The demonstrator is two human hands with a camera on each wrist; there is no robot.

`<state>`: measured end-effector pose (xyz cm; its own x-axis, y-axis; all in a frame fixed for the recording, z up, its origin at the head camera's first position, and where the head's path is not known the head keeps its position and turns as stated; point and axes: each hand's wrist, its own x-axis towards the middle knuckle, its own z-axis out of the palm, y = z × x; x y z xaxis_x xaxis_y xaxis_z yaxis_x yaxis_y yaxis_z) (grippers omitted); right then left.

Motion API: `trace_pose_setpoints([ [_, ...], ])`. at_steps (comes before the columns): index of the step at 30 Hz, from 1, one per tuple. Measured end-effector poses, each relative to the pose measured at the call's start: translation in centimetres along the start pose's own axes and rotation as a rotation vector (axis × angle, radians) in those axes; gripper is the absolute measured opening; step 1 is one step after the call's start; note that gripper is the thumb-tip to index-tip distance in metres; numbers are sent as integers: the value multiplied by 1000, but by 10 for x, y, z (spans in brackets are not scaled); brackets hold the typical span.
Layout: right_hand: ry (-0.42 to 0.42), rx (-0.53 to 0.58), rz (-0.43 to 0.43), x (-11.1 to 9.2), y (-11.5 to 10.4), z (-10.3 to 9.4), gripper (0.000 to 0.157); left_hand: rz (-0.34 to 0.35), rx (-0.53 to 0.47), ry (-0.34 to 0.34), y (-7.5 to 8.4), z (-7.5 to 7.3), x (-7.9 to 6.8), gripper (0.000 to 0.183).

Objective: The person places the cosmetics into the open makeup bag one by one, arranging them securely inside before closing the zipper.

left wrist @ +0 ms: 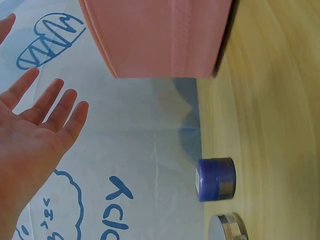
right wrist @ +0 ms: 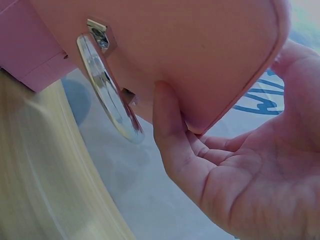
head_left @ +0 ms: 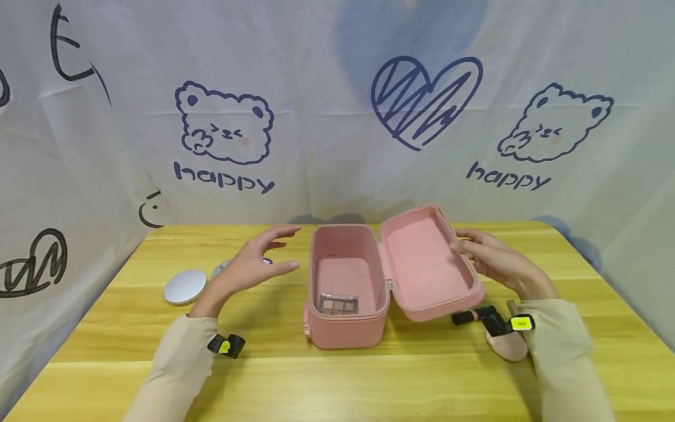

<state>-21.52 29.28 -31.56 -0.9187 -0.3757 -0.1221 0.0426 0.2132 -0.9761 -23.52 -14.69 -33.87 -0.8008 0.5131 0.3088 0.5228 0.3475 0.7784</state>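
Note:
A pink cosmetic case (head_left: pixel 345 331) stands on the table with its lid (head_left: pixel 422 255) swung out to the right. Inside, a small eyeshadow palette (head_left: pixel 338 304) lies near the front wall. My right hand (head_left: pixel 495 261) holds the lid by its far right edge. Seen from the right wrist, a finger (right wrist: pixel 167 115) lies along the lid's outer face, near a shiny metal handle (right wrist: pixel 107 87). To the left of the case my left hand (head_left: pixel 258 261) is raised, fingers spread and apart from the case, holding nothing.
A round silver compact (head_left: pixel 184 287) lies at the left. Behind my left hand is a blue jar (left wrist: pixel 216 179), largely hidden from the head camera. A black-capped lipstick (head_left: pixel 464 317) and a round pinkish item (head_left: pixel 507 346) lie below my right wrist. A printed cloth (head_left: pixel 327 146) hangs behind the table.

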Motion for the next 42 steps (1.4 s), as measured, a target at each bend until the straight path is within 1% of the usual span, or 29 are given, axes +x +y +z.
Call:
trace_pose_setpoints([
  [4, -10, 14, -5, 1, 1, 1, 68, 20, 33, -12, -3, -4, -2, 64],
  [8, -3, 13, -3, -1, 1, 1, 67, 11, 65, -14, -8, -9, -8, 63],
  [10, -5, 6, -6, -1, 1, 0, 68, -11, 79, 0, -13, -14, -14, 62],
  [15, -15, -6, -12, 0, 2, 1, 69, -96, 94, 35, -22, -29, -32, 62],
  [22, -11, -12, -12, 2, 1, 2, 69, -217, 163, 32, -34, -50, -52, 68],
  [24, -13, -9, -12, 3, 1, 3, 69, -238, 179, 34, -38, -55, -58, 69],
  [25, -16, -10, -12, 3, 1, 4, 70, -247, 186, 36, -40, -58, -61, 70],
  [28, -18, -19, -13, 4, 0, 5, 69, -243, 196, 49, -47, -64, -69, 70],
  [32, 1, -47, -13, 3, 0, 2, 69, -253, 194, 56, -57, -73, -73, 72],
  [38, -3, -54, -15, 1, 1, -1, 70, -319, 187, 65, -69, -89, -82, 78],
  [42, -8, -56, -13, 1, 2, -2, 70, -333, 171, 58, -75, -99, -89, 76],
])
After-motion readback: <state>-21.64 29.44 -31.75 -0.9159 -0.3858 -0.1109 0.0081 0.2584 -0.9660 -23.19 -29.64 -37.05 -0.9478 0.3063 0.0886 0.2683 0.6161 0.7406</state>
